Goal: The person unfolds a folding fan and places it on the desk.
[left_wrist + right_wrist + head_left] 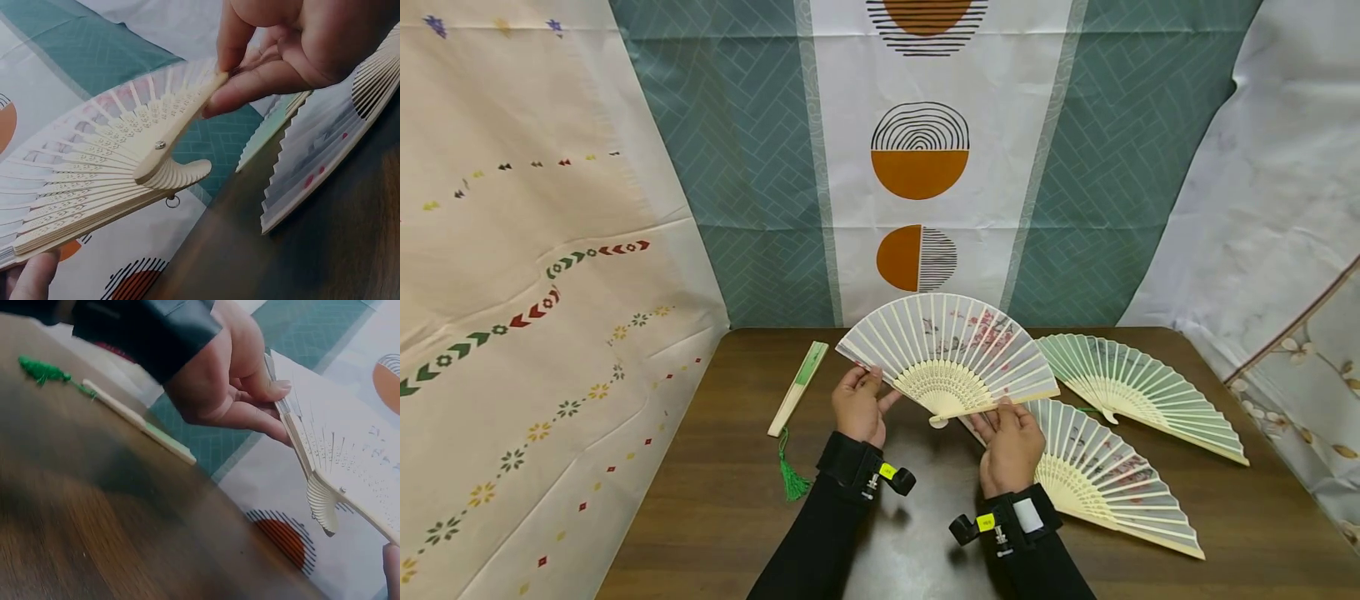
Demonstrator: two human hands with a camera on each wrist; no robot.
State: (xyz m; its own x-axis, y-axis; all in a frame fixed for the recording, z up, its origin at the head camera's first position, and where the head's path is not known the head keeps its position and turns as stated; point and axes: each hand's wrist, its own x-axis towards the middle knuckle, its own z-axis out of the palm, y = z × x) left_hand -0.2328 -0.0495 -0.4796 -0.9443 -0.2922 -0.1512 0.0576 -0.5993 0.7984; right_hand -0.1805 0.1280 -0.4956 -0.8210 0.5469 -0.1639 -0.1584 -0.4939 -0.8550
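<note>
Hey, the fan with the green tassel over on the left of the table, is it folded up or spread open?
Folded. The fan with the green tassel lies as one narrow closed stick, unlike the spread fan held up between both hands.

Makeshift recording booth: patterned cloth backdrops (pixel 917 167) around a wooden table (pixel 715 500).

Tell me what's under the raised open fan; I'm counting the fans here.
Beneath the held fan, bare table and the top of another open fan; the right hand covers that fan's corner.
</note>
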